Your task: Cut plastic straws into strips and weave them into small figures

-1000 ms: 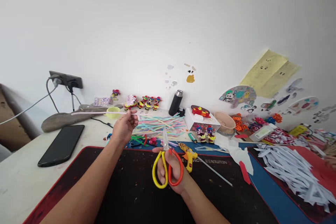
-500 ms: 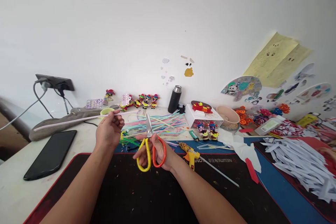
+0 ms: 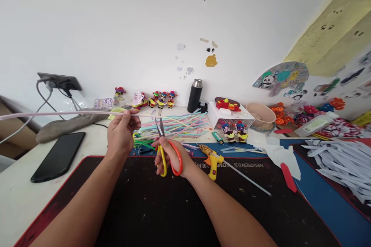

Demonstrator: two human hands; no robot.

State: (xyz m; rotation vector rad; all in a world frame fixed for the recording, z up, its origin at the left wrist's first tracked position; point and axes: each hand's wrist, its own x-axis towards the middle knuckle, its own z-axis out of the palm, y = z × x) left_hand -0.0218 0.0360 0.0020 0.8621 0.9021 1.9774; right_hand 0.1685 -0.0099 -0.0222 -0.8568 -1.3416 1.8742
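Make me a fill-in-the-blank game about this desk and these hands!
1. The left hand holds a long pale stick, while the right hand holds the ____.
2. The glue gun has a mostly ____ body.
3. The phone lies to the ____ of the black mat.

Missing words: scissors; yellow; left.

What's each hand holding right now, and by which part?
The left hand pinches a pale pink stem partway along; the right hand holds scissors by their yellow and orange handles.
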